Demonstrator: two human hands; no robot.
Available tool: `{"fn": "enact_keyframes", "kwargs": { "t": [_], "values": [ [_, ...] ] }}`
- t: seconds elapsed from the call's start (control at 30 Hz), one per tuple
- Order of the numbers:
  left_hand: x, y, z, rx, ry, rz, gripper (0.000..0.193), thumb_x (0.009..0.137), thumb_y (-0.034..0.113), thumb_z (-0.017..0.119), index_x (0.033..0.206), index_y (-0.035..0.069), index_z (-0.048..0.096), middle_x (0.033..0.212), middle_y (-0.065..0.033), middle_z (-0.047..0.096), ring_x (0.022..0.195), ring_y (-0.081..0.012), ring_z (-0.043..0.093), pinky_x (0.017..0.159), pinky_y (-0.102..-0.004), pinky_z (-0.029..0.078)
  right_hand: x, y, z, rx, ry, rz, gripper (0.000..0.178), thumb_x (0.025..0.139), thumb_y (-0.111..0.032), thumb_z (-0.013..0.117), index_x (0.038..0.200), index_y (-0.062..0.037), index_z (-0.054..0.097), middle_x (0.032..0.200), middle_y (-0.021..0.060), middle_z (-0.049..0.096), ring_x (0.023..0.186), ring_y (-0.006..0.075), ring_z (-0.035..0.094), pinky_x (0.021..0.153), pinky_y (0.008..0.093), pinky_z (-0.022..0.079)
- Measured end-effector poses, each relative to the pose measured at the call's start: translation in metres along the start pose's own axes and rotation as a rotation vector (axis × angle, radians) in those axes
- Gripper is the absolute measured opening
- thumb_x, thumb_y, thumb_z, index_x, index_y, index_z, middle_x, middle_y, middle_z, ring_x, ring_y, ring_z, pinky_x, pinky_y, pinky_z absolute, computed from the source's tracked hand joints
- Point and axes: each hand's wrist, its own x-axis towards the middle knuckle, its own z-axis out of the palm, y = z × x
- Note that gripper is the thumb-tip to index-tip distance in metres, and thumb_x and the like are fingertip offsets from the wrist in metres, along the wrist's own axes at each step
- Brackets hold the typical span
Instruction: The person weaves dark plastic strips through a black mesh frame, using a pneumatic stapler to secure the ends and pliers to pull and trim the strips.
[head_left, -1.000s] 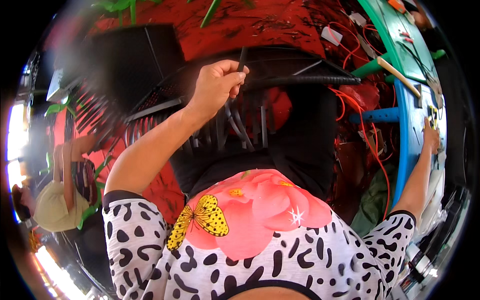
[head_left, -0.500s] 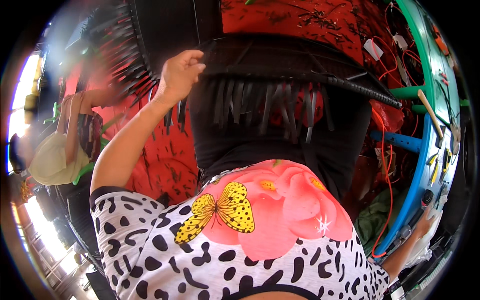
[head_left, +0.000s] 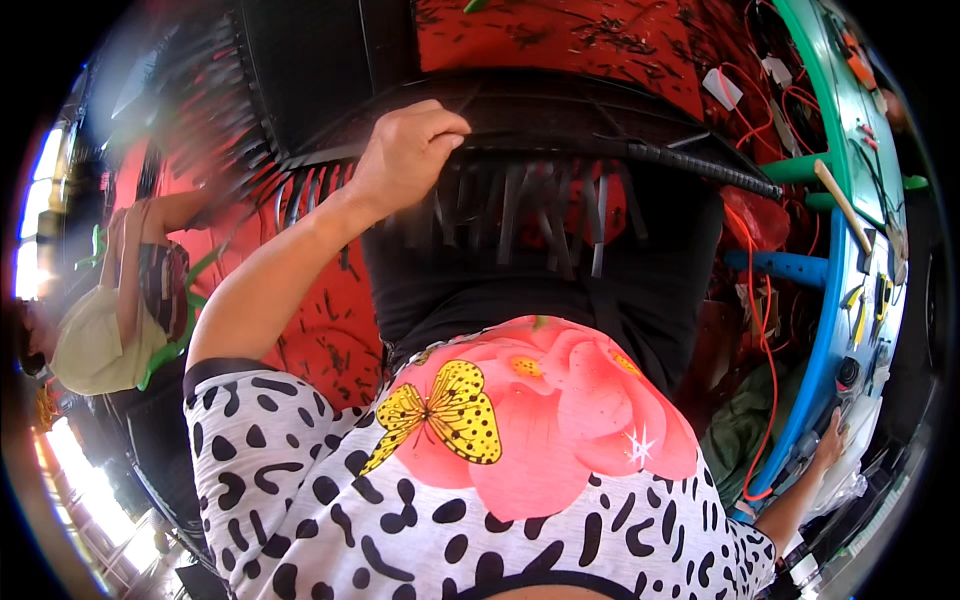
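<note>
Across my lap lies a black woven frame [head_left: 520,118], its near edge trailing loose flat black strips [head_left: 505,215]. My left hand [head_left: 412,155] is closed at that near edge, fingers curled. Whether a strip or anything else is in them is hidden. Far out to the right, my right hand [head_left: 830,442] rests at the edge of the blue-rimmed bench, beside a clear plastic bag [head_left: 848,490] and a small dark round-topped item [head_left: 848,373]. Its fingers are too small and partly hidden to show a grip.
On the bench [head_left: 835,290] lie a wooden-handled tool [head_left: 842,205] and yellow-handled cutters [head_left: 858,315]. An orange cord [head_left: 765,360] hangs beside it. Black scraps litter the red floor [head_left: 320,320]. At the left, another person [head_left: 105,335] sits near a second fringed black piece [head_left: 215,110].
My left hand has moved right and slightly down along the frame's edge, its fingers closing further. My right hand has shifted slightly left at the bench. The whole view has swung a little.
</note>
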Motion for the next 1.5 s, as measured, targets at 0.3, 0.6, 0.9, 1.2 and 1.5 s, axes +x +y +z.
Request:
{"fn": "enact_keyframes", "kwargs": {
  "t": [0.3,0.6,0.9,1.2,1.5],
  "values": [
    [0.001,-0.017,-0.008,0.337,-0.094,-0.168,0.017,0.085,0.013,0.054,0.094,0.006,0.066,0.091,-0.0092,0.063,0.081,-0.0261,0.061,0.073,-0.0320,0.048,0.009,0.054,0.044,-0.166,0.056,-0.562,0.040,0.095,-0.020,0.035,0.131,-0.0081,0.048,0.130,0.0133,0.051,0.119,0.0267,0.048,0.102,0.0327,0.035],
    [-0.022,-0.042,-0.036,0.191,-0.043,-0.185,0.015,0.088,0.009,0.054,0.095,-0.001,0.062,0.081,-0.0042,0.058,0.065,-0.0101,0.050,0.059,-0.0220,0.040,-0.055,-0.074,-0.038,0.259,-0.071,-0.005,0.069,0.075,-0.057,0.061,0.121,-0.0048,0.056,0.117,0.0197,0.058,0.112,0.0355,0.051,0.096,0.0408,0.039],
    [-0.015,-0.025,-0.026,-0.070,0.063,-0.488,0.016,0.081,0.006,0.058,0.095,0.002,0.065,0.077,-0.0055,0.063,0.058,-0.0101,0.057,0.057,-0.0241,0.046,0.034,0.027,0.028,-0.029,0.056,-0.074,0.062,0.088,-0.051,0.049,0.127,-0.0042,0.050,0.127,0.0179,0.052,0.116,0.0341,0.049,0.096,0.0387,0.039],
    [-0.009,-0.057,-0.054,0.040,0.004,-0.483,0.020,0.078,0.013,0.062,0.091,-0.001,0.065,0.072,-0.0078,0.064,0.059,-0.0111,0.057,0.058,-0.0259,0.046,0.056,0.015,0.027,0.082,0.005,-0.187,0.059,0.087,-0.048,0.051,0.128,-0.0062,0.050,0.124,0.0162,0.055,0.115,0.0323,0.052,0.097,0.0378,0.037],
    [0.018,-0.017,-0.038,-0.446,-0.115,-0.549,0.010,0.081,0.009,0.063,0.085,0.000,0.066,0.066,-0.0002,0.058,0.052,-0.0028,0.046,0.046,-0.0169,0.035,-0.104,-0.338,-0.133,1.086,-0.085,-0.967,0.025,0.086,0.000,0.056,0.111,0.0018,0.059,0.108,0.0137,0.061,0.100,0.0237,0.058,0.090,0.0349,0.045]
  ]
}}
